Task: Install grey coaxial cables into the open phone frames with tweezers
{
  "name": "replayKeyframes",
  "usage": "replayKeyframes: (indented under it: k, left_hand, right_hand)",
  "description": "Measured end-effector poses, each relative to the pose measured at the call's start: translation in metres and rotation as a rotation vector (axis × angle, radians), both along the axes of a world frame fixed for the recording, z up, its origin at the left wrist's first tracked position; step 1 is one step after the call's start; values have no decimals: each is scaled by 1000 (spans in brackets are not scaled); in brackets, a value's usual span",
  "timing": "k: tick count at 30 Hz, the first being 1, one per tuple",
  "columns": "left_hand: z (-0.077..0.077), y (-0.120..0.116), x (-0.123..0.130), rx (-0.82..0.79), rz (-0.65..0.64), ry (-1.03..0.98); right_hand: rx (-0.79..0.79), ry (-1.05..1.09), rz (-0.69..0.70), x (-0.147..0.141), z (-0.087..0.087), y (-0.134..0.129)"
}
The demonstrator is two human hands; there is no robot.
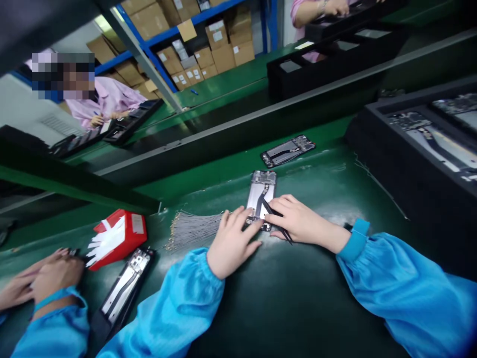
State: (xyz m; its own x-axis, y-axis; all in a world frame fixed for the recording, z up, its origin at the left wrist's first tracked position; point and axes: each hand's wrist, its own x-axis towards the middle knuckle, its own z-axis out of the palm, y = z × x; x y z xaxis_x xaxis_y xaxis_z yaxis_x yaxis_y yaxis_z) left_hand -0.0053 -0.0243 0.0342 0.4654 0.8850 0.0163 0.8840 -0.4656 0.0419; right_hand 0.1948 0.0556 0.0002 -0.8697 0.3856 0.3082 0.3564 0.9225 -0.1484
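Note:
An opened phone lies on the green bench, its inner board, dark ribbon cable and lower parts exposed. My left hand rests at its lower left end, fingers spread and stretched out, with the fingertips on the phone's lower part and the thumb apart from it. Black tweezers are pinched in my right hand, their tips over the ribbon cable. Beside my left hand lies a bundle of thin grey cables; its right end is hidden behind my fingers. Another opened phone sits farther back.
At left are a red box with white strips, stacked opened phones, and a co-worker's hands. A black foam tray with phone parts stands at right. Past the bench divider, other people work near shelves of cartons.

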Motion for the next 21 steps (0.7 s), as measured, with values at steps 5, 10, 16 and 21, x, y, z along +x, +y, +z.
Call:
replayKeyframes:
  k: [5, 10, 16, 21]
  left_hand:
    - [4, 9, -52, 74, 203, -16]
    - [8, 9, -59, -14, 28, -8]
    - [4, 3, -51, 54, -73, 126]
    - [-5, 15, -28, 64, -89, -86]
  right_hand:
    - [77, -22, 20, -6, -3, -6]
    - [103, -56, -27, -7, -5, -13]
    - [86, -61, -76, -6, -6, -17]
    - [-196, 147, -108, -8, -1, -13]
